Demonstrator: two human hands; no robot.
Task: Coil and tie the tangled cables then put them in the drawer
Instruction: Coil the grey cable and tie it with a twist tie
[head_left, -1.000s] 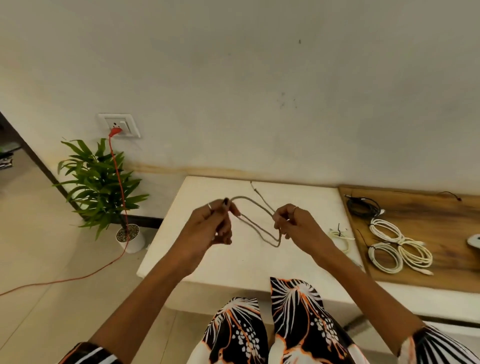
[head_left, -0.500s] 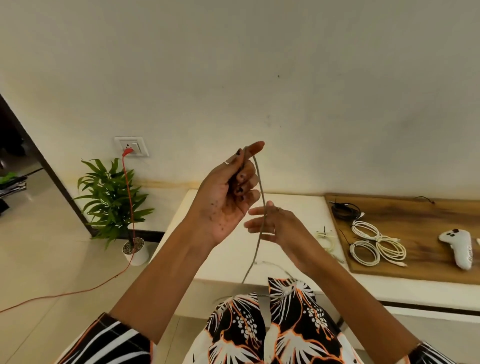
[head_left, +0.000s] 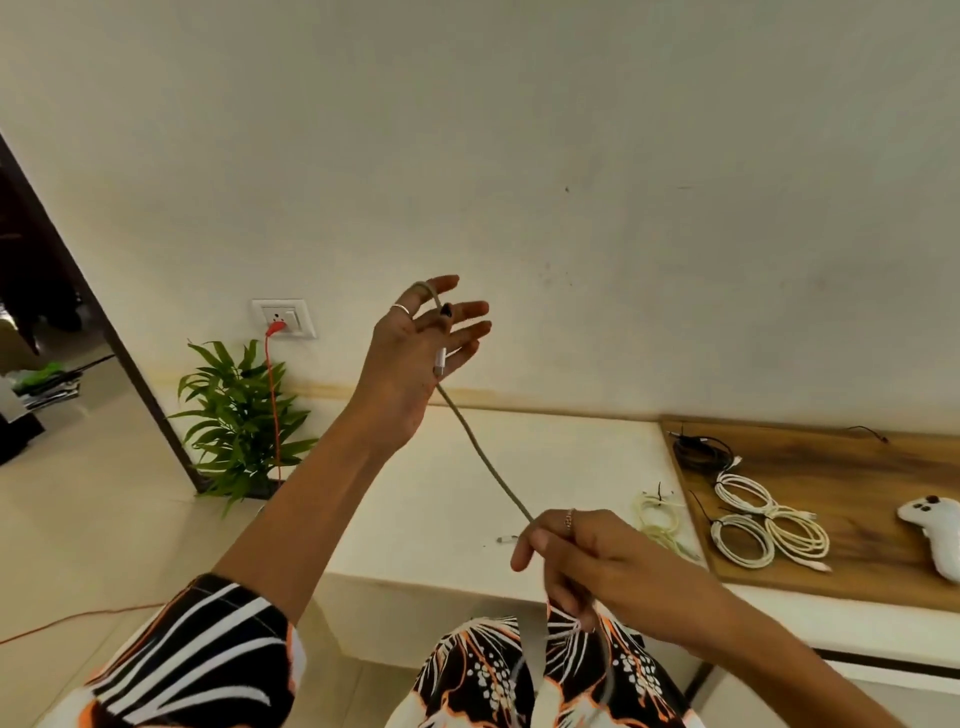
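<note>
A grey braided cable (head_left: 483, 457) runs taut between my two hands. My left hand (head_left: 415, 353) is raised in front of the wall, fingers spread; the cable loops over its index finger and the thumb pins the plug end against the palm. Lower right, my right hand (head_left: 576, 556) grips the cable, and the slack hangs down over my lap. A tied pale coil (head_left: 657, 514) lies on the white table (head_left: 441, 519). Several tied white coils (head_left: 769, 525) and a black coil (head_left: 701, 449) lie on the wooden top (head_left: 857, 478).
A white game controller (head_left: 935, 530) lies at the right of the wooden top. A potted plant (head_left: 239, 421) stands on the floor left of the table. A red cord (head_left: 272, 395) hangs from the wall socket (head_left: 283, 317) and trails over the floor. A small white plug end (head_left: 506, 539) lies on the table.
My left hand has risen higher and spread its fingers with the cable looped over the index. My right hand has dropped and closed on the cable, pulling it taut.
</note>
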